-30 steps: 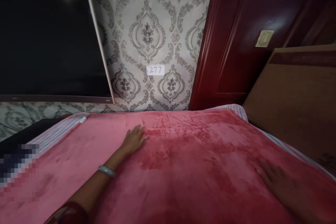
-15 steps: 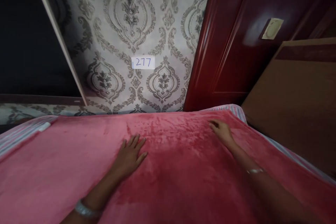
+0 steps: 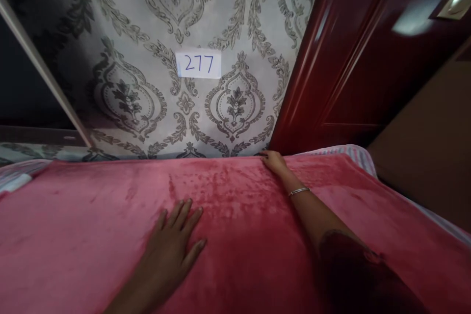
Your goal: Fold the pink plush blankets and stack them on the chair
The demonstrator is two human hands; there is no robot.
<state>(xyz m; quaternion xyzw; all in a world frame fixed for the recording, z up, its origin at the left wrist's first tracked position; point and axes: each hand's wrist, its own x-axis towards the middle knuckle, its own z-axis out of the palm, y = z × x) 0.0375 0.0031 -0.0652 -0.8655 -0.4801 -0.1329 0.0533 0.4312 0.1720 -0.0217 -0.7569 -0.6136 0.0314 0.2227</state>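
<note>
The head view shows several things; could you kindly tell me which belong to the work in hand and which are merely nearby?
In hand:
- pink blanket
- left hand, spread over it
- right hand, at its far edge

Merely nearby:
- "277" card on the patterned wall
- dark screen
- red panel
- brown board

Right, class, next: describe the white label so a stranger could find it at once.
Start at the large pinkish-red blanket and look past its far edge to the patterned wallpaper. There, left of the dark-red woodwork, sits a white label. Unlike the motifs around it, it bears a handwritten 277.
</note>
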